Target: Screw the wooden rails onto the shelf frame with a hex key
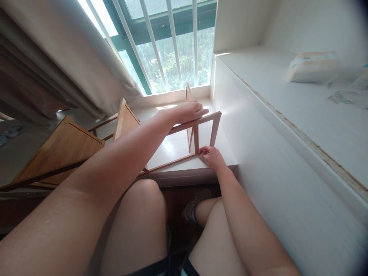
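Frame: the slim reddish-brown wooden frame (196, 138) lies along the glossy white window ledge (228, 153), in front of your knees.
Left hand: your left hand (192, 110) lies across the upper rail, fingers stretched outward; its underside is hidden, so whether it grips cannot be told.
Right hand: your right hand (212, 156) has its fingertips drawn together at the foot of the crosspiece, touching the lower rail; whether they pinch the wood or some small part is too small to tell.
Joined so far: rails, crosspiece and slanting end piece appear to form one frame already.
Unsettled: the lower joint looks like the point in hand; its tightness cannot be judged behind your fingers.
Panels: two flat honey-brown wooden panels (61, 147) stand to your left; your forearm partly hides how they connect.
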`<state>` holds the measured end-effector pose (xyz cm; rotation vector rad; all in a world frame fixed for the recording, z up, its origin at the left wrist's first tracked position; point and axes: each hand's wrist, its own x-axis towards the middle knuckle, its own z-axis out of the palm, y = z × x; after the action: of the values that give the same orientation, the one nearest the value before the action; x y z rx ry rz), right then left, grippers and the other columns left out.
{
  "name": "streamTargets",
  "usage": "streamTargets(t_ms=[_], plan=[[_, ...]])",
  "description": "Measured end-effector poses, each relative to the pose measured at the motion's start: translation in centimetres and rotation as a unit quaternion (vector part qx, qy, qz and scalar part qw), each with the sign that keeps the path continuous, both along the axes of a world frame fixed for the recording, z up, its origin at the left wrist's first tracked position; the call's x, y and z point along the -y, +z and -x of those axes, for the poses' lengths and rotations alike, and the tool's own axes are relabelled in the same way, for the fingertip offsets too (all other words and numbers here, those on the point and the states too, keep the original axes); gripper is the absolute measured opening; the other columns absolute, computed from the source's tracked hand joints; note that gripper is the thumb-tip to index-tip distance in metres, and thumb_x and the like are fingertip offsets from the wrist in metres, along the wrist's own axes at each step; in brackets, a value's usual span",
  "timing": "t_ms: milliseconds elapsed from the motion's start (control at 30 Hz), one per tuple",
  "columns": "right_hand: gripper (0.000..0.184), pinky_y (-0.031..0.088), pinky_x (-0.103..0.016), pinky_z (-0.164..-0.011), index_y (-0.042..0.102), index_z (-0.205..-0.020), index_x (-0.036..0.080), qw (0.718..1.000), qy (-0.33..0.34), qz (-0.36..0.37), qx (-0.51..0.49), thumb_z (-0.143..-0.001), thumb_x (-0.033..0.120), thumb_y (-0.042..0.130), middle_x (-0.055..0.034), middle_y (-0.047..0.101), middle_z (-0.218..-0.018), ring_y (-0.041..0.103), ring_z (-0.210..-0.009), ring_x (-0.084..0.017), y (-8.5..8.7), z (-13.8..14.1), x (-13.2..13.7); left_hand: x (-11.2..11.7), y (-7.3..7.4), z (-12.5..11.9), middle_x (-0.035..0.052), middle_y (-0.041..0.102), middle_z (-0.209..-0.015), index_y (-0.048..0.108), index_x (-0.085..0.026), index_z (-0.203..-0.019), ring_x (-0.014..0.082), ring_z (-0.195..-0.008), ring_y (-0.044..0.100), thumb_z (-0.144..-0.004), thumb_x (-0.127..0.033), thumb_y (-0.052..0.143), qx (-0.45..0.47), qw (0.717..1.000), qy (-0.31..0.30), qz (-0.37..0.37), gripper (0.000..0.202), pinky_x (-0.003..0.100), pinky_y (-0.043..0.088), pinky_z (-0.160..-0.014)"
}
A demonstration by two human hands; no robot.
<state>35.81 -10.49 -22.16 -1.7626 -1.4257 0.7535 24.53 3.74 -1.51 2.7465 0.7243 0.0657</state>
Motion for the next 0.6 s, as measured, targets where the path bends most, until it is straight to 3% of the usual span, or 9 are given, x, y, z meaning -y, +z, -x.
streamTargets(t_ms=[100,267,433,600], plan=[[0.03,0.046,-0.024,-0.071,0.072,-0.102,0.022,1.0,0.003,0.0,-0.009,-0.073,0.014,0.065,0.0009,0.073,-0.078,0.064,-0.074,-0.015,0.0,-0.3,-0.1,0.0,0.0,0.0,0.007,0.054,-0.073,0.049,-0.018,-0.062,0.0177,-0.07,0.051,-0.092,-0.051,0.035,0.011,0.999,-0.015,-0.034,0.046,0.033,0.036,-0.072],[0.033,0.046,-0.025,-0.077,0.072,-0.105,0.02,1.0,0.003,0.009,-0.004,-0.073,0.014,0.065,-0.0004,0.073,-0.079,0.066,-0.079,-0.016,0.4,-0.6,-0.1,0.3,0.3,0.2,0.0034,0.044,-0.052,0.053,-0.017,-0.054,0.0142,-0.054,0.04,-0.092,-0.042,0.039,0.0,0.997,0.027,-0.076,0.048,0.033,0.031,-0.062],[0.03,0.047,-0.025,-0.077,0.073,-0.102,0.02,1.0,-0.003,0.016,0.003,-0.073,0.015,0.066,-0.0008,0.073,-0.079,0.066,-0.08,-0.016,0.6,-0.6,0.0,0.6,0.6,0.4,0.0035,0.051,-0.055,0.062,-0.016,-0.062,0.0132,-0.054,0.042,-0.092,-0.041,0.04,0.015,0.998,0.027,-0.048,0.044,0.031,0.032,-0.06],[0.029,0.047,-0.026,-0.078,0.073,-0.101,0.02,1.0,-0.007,0.015,0.011,-0.074,0.016,0.065,-0.0008,0.073,-0.078,0.066,-0.08,-0.017,0.6,-0.5,0.0,1.1,1.0,0.4,0.0025,0.051,-0.056,0.061,-0.016,-0.066,0.0127,-0.057,0.041,-0.089,-0.037,0.047,0.026,0.999,0.027,-0.016,0.035,0.03,0.033,-0.062]])
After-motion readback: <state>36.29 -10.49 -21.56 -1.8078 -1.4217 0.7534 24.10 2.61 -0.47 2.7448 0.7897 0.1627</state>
